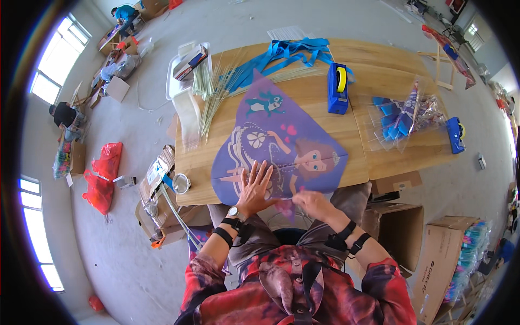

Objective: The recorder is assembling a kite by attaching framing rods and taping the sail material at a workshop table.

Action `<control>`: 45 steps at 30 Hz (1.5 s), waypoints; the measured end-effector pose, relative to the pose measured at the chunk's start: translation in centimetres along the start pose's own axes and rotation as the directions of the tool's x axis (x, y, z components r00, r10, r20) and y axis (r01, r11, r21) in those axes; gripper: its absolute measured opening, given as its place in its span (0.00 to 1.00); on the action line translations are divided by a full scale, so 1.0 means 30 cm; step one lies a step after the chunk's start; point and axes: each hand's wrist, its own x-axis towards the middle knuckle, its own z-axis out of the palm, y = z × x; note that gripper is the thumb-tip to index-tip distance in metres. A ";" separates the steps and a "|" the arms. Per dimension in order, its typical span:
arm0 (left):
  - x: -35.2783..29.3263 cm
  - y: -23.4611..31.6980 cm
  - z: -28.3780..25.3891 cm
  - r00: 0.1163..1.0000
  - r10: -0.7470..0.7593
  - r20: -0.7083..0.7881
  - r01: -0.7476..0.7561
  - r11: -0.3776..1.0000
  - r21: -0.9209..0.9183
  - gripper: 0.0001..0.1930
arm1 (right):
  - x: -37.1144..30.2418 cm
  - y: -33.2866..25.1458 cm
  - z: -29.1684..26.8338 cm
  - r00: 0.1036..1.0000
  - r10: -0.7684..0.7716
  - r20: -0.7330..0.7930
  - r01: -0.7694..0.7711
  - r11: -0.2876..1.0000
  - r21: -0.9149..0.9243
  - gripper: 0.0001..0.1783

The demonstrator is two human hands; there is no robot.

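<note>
A purple kite sheet (325,138) with a princess print and a small teal animal figure lies spread on the wooden table, its near tip hanging past the front edge. My left hand (253,189) rests flat on the sheet near that edge, fingers spread. To its right, my right hand (317,207) is closed at the sheet's near edge, thumb and fingers pressed together. What the fingers pinch is too small to make out. Beyond the sheet are blue ribbon strips (295,51), thin pale sticks (208,111) and a blue tape dispenser (337,95) with yellow tape.
Packed kites (403,116) in clear plastic lie on the table's right, near a second tape dispenser (455,135). A white tray (176,70) sits at the far left corner, a clear cup (181,183) at the near left. Cardboard boxes (401,233) stand below right. Other people work far left.
</note>
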 end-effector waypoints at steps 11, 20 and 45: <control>0.123 0.152 0.115 0.915 0.001 -0.403 -0.046 0.994 -0.103 0.17 | 0.177 0.078 -0.008 0.698 -0.219 -0.681 -0.145 0.889 -0.434 0.22; 0.101 0.155 0.105 0.907 -0.109 -0.407 0.118 0.993 -0.002 0.21 | 0.133 0.036 -0.038 0.695 -0.200 -0.691 -0.296 0.796 -0.528 0.22; 0.132 0.119 0.060 0.909 -0.182 -0.376 0.171 0.983 -0.061 0.19 | 0.120 0.069 -0.160 0.771 -0.151 -0.618 -0.284 0.787 -0.548 0.31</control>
